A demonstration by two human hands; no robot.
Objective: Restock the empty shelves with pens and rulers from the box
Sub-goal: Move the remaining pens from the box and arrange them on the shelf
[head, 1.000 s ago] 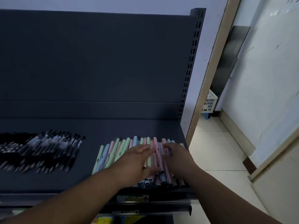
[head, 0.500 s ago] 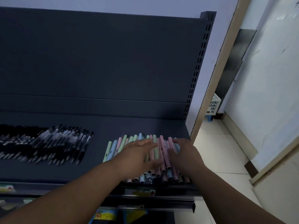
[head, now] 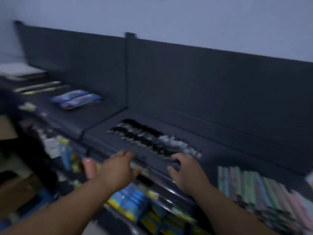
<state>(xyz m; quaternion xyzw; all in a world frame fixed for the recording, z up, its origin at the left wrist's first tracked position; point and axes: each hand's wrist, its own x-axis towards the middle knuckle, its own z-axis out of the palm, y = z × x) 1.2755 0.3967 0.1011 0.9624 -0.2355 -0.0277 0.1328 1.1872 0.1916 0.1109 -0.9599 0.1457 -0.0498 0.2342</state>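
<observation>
Hovering at the front lip of the shelf [head: 233, 155], both hands, and the whole picture is smeared with motion. The left hand [head: 118, 168] sits at centre frame with its fingers loosely curled, and I can see nothing in it. The right hand [head: 188, 172] is just to the right, fingers bent and spread at the near edge of the black pens [head: 152, 141]. Whether it touches or pinches any of them, the blur won't say.

Those black pens lie in a band across mid-frame. The pastel pens [head: 264, 189] are packed side by side at lower right on the same shelf, well apart from the black ones, with bare shelf between.

In the next bay, upper left, there are blue packs [head: 76, 99]. Beyond them lie pale strips [head: 37, 86] that could be rulers, but they are too blurred to call. A brown shape [head: 15, 189] at the left edge may be the box.

My read is that the pens are well along, with two batches down. Open shelf remains, and the rulers are either unconfirmed or yet to come, so I'd put the job around halfway at best.
</observation>
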